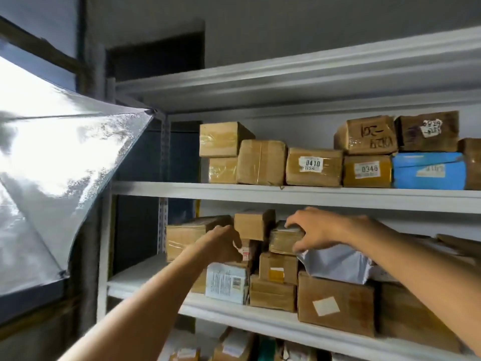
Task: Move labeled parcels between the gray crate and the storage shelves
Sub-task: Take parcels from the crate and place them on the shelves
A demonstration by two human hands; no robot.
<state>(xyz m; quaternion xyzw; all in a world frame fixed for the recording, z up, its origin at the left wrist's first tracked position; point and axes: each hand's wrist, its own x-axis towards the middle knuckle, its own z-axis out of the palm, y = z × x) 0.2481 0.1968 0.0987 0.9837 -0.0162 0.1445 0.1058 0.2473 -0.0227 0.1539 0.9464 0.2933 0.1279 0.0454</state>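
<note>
Where white storage shelves fill the view, a shiny silver sheet hangs at nine o'clock. On the middle shelf, near six o'clock, the left hand curls against a small red-labelled parcel; whether it grips cannot be told. Just right of it, the right hand grips a taped brown parcel, fingers on top, thumb beneath. At two o'clock, the upper shelf holds a parcel labelled 0410 beside a parcel labelled 0346.

Dim storeroom, lit from the left, where a glossy sheet burns out into white glare. The shelves bow with wide-angle distortion toward the edges. Shadow fills their back left corner; the picture's lower right is blurred.
</note>
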